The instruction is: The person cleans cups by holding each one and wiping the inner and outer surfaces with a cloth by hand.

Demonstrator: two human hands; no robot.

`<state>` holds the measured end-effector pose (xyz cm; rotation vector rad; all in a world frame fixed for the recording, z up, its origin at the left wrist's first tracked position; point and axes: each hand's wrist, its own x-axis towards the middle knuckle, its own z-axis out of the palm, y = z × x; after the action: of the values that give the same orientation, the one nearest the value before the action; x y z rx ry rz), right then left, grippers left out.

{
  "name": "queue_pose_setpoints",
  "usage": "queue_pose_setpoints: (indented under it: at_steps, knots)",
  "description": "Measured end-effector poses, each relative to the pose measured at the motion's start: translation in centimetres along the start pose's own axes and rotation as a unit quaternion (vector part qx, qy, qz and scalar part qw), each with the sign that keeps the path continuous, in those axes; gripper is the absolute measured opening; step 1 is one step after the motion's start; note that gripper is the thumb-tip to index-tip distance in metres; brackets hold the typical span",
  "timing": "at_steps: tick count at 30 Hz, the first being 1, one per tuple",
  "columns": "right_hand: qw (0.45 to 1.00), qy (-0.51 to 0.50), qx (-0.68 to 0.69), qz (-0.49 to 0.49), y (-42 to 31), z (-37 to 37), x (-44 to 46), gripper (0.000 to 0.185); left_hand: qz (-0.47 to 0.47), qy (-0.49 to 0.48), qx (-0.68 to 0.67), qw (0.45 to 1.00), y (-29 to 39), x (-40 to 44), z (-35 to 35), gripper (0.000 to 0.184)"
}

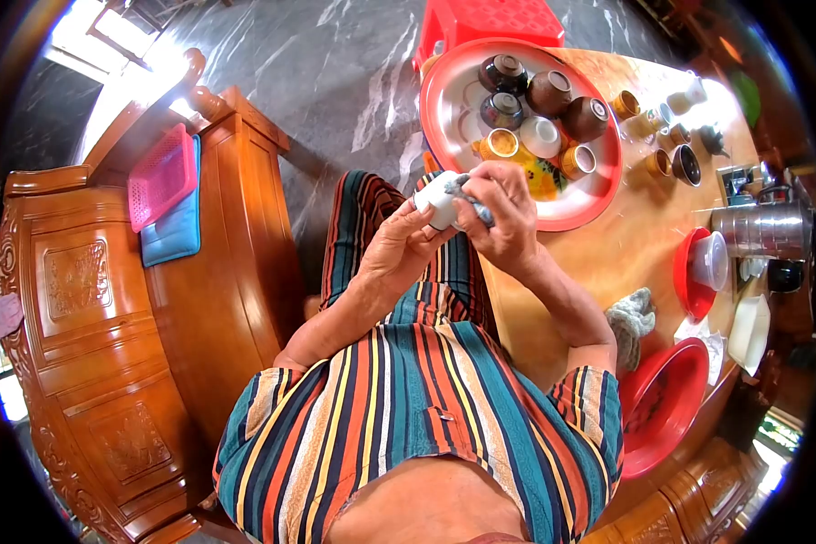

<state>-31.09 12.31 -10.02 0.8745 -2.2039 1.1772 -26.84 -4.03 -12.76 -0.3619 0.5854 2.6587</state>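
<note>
Carved wooden bench [213,240]: far left, its near edge facing the wearer's side; on it we count one pink plastic basket [161,177] overlapping one blue cushion [174,238]. Marble floor [335,100]: we see open room between the bench and the table. Round red-rimmed tray [444,68]: at the table's left edge, bearing dark, brown, white and yellow cups; its near rim lies just beyond the hands. Wooden table [639,231]: we note a stretch of tabletop between the tray and the grey towel [632,317]. Red basin [675,399]: right, near the wearer's elbow.

Left hand [401,238]: forearm angled inward, fingers and thumb closed around one white cup [437,201], which we place in front of the torso, over the knees, tilted. Right hand [501,218]: wrist bent inward, fingers pinching one grey-blue cloth [484,215] against the cup.
</note>
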Motion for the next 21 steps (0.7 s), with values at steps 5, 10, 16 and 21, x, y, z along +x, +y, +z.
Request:
queue_pose_setpoints:
  at_steps: [5,10,16,21]
  knots:
    - [0.965,-0.078,-0.151,-0.201,0.2,0.9,-1.6,0.028,0.026,0.004,-0.005,1.0,0.1,0.6,-1.4,0.037]
    - [0.977,-0.147,-0.068,-0.141,-0.3,1.7,-2.3,0.023,0.029,0.048,-0.018,0.998,1.5,1.4,-2.3,0.04]
    - [0.992,0.003,0.108,-0.071,-0.7,-0.9,0.1,0.025,0.03,0.05,-0.12,0.991,2.7,0.5,-0.2,0.027]
    - [0.99,-0.005,0.108,-0.086,0.2,-0.8,0.9,0.046,-0.054,-0.073,-0.138,0.986,1.9,0.3,-0.6,0.031]
